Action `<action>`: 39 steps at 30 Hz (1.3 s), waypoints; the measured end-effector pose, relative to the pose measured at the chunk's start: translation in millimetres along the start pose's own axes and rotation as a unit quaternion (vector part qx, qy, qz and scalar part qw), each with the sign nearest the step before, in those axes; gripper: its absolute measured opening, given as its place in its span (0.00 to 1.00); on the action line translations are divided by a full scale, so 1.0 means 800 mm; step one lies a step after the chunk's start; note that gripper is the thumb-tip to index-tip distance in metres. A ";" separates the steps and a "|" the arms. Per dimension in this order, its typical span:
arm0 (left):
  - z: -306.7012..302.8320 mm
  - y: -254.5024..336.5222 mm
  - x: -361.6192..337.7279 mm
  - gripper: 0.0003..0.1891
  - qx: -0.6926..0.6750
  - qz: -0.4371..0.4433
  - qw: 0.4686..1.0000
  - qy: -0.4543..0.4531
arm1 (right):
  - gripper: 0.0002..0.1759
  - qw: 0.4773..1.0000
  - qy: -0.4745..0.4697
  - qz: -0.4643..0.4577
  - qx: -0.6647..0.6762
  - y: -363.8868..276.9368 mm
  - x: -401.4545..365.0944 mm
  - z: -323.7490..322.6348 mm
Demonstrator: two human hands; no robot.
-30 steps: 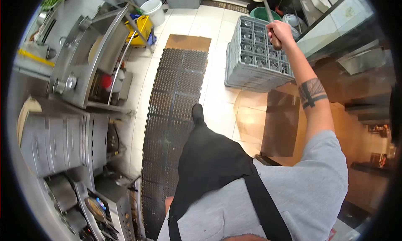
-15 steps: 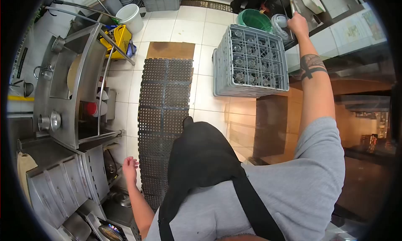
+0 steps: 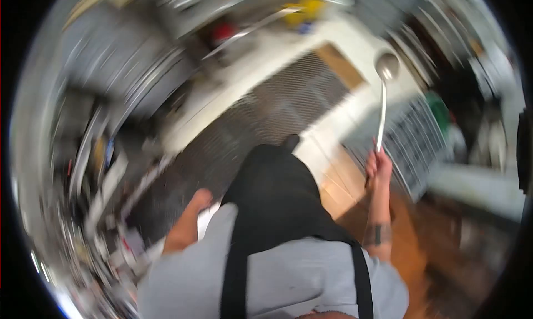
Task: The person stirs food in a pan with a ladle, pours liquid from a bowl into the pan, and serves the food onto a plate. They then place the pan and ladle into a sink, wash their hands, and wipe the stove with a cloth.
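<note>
We've our blk apron [image 3: 277, 197] nearest, L hand [image 3: 203, 198] just beside it, too blurred to tell how open or if it's got anything. Our R hand [image 3: 380, 166] is wrapped round the ladle [image 3: 383, 108] by its hdl, bowl pointing away fr. us, in front of wht floor tiles [image 3: 363, 33]. Grey crate [image 3: 416, 147] behind hdl; yel. bucket [image 3: 304, 9] farthest, blurred.

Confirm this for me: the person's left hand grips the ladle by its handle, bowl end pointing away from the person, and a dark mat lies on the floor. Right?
Not quite: the head view shows the right hand, not the left hand, gripping the ladle by its handle. The bowl end does point away from the person, and a dark mat lies on the floor.
</note>
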State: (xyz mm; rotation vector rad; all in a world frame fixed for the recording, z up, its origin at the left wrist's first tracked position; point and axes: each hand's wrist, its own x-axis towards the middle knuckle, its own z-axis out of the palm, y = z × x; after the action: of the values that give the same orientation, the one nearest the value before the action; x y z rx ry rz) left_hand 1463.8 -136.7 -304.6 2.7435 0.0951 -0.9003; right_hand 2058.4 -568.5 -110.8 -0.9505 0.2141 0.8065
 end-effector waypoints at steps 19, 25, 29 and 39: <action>0.189 0.037 -0.233 0.11 -0.529 -0.441 0.677 0.261 | 0.30 0.718 -0.430 0.251 -0.488 0.463 -0.112 0.488; 0.401 0.033 -0.407 0.08 -0.568 -0.552 0.557 0.249 | 0.38 0.633 -0.550 0.119 -0.531 0.654 -0.158 0.767; 0.427 0.032 -0.540 0.08 -0.710 -0.640 0.126 0.266 | 0.38 0.523 -0.539 -0.034 -0.660 0.772 -0.161 0.905; 0.391 -0.059 -0.543 0.11 -0.718 -0.594 0.046 0.359 | 0.36 0.253 -0.612 -0.168 -0.730 0.905 -0.123 1.063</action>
State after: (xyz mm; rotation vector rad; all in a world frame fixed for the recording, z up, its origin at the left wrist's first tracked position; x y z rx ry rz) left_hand 927.2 -164.5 -301.7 0.1079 2.0156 0.6640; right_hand 1338.3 286.4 -28.6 -1.5275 -2.5645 0.9542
